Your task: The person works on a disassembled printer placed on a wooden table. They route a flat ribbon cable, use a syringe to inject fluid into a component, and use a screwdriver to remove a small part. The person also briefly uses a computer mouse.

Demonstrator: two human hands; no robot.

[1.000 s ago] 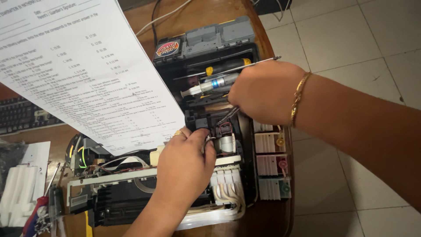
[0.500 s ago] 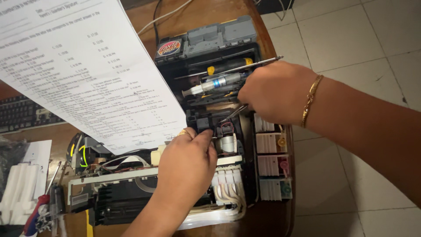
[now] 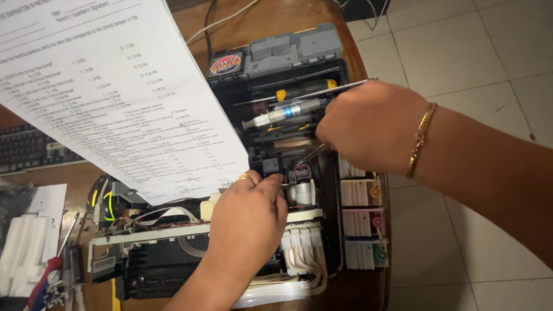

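An opened printer lies on a wooden table with its insides bare. My left hand, a ring on one finger, rests on the printer, its fingertips pinching a small black part in the mechanism. My right hand, with a gold bracelet on the wrist, reaches in from the right and grips thin metal tweezers. The tweezer tips point down at red wires above a small silver motor.
An open black toolbox behind the printer holds a syringe and a yellow-banded screwdriver. A printed sheet covers the upper left. Ink tanks sit at the printer's right, a keyboard and white foam at left. Tiled floor lies to the right.
My right hand has drawn to the right with the tweezers, uncovering more of the syringe and the mechanism. My left hand stays on the small black part.
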